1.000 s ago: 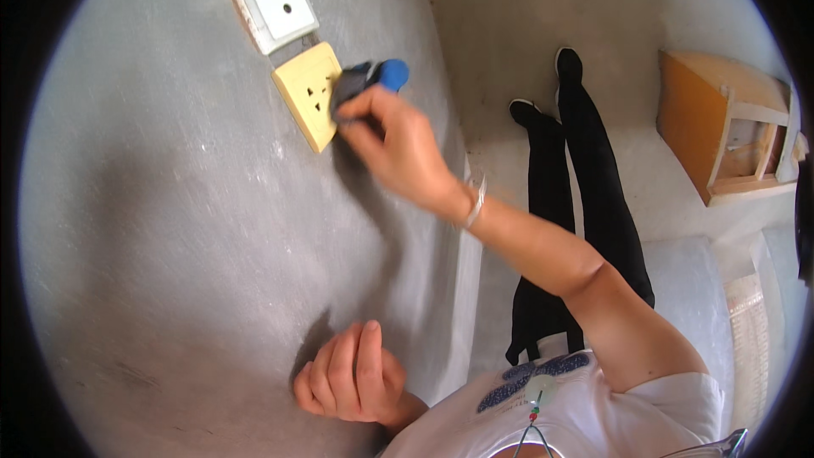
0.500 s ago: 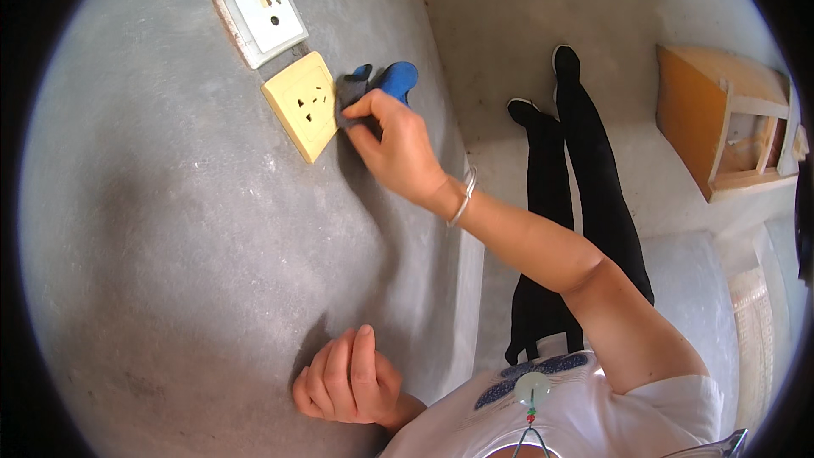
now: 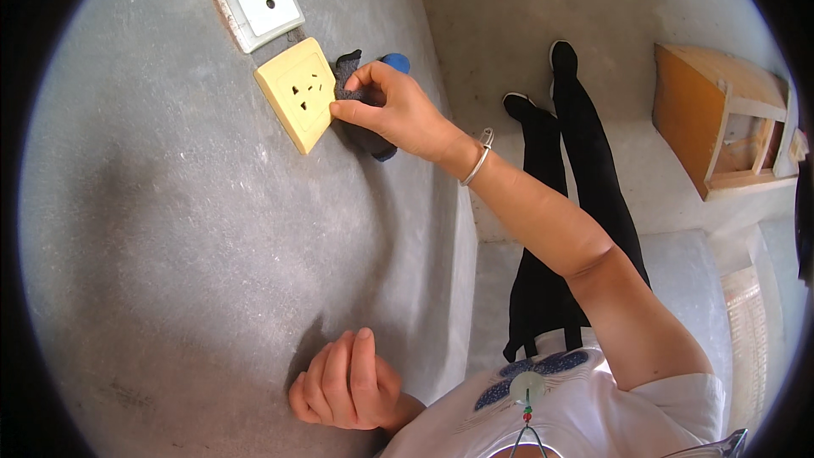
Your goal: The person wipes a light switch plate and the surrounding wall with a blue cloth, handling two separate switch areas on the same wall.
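My right hand (image 3: 403, 114), with a bracelet (image 3: 480, 157) on its wrist, pinches a crumpled dark grey and blue cloth (image 3: 352, 76). Whether the cloth is a sock or a glove I cannot tell. Part of it hangs below the palm. Thumb and cloth are at the right edge of a yellow wall socket (image 3: 297, 93), the thumb tip seeming to touch it. Lower on the grey wall my left hand (image 3: 349, 382) rests with fingers curled together, nothing visible in them.
A worn white wall plate (image 3: 256, 2) is mounted above the yellow socket. An orange-brown wooden cabinet (image 3: 691, 123) stands on the floor to the right. My black-trousered legs (image 3: 598, 153) stretch over the floor between wall and cabinet.
My right hand has shifted slightly, the thumb now at the socket's edge. Less blue of the cloth shows above it and a dark end hangs below. The left hand stays put.
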`<action>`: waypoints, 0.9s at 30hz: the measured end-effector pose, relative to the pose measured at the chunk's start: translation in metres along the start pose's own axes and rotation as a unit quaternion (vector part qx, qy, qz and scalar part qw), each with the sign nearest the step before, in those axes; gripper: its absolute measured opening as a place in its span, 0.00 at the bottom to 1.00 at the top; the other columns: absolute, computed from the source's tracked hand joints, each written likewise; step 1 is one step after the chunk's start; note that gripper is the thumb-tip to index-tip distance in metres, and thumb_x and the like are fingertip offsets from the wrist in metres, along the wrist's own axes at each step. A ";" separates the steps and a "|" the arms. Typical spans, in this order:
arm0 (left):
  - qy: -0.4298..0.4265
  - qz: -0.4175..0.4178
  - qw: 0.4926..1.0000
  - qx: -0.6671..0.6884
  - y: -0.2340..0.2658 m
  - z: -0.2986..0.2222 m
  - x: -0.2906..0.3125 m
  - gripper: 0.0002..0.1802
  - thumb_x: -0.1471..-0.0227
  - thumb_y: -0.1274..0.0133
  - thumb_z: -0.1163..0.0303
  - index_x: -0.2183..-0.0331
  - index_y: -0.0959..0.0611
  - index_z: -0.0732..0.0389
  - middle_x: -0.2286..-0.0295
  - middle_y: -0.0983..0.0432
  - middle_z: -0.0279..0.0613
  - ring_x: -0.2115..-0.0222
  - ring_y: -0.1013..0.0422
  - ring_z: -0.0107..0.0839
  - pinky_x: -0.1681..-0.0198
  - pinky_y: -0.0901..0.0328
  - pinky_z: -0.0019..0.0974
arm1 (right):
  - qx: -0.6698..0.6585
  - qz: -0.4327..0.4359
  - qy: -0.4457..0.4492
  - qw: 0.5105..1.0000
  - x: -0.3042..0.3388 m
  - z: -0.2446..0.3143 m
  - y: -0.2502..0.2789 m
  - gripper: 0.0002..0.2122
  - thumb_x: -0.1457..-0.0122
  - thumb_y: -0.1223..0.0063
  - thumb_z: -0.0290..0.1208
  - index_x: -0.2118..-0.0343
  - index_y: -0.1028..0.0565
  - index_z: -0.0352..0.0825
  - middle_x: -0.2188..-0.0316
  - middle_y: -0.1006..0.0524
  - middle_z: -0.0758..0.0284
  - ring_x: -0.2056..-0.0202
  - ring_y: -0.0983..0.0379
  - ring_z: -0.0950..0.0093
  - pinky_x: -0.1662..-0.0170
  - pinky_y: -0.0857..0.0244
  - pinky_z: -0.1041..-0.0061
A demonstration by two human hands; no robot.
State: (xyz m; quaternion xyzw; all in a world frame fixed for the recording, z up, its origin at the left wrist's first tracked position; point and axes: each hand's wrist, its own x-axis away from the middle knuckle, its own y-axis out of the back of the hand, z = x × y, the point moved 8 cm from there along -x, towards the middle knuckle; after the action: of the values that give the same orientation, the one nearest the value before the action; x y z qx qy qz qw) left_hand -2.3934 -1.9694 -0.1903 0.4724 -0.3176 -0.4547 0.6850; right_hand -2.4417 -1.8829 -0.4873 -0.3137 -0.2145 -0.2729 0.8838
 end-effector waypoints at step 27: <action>-0.019 -0.011 1.000 0.018 0.000 0.002 0.000 0.10 0.47 0.50 0.77 0.71 0.16 0.52 0.76 0.22 0.28 0.77 0.29 0.25 0.72 0.42 0.31 | 0.087 -0.086 0.163 0.979 0.041 0.066 -0.020 0.07 0.47 0.47 0.21 0.65 0.28 0.29 0.70 0.26 0.54 0.67 0.27 0.58 0.63 0.33 0.65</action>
State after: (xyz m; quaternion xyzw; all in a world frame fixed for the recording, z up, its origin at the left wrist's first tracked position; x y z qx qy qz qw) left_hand -2.3949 -1.9698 -0.1898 0.4798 -0.3332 -0.4653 0.6650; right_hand -2.4366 -1.8664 -0.4090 -0.1671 -0.1167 -0.3760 0.9039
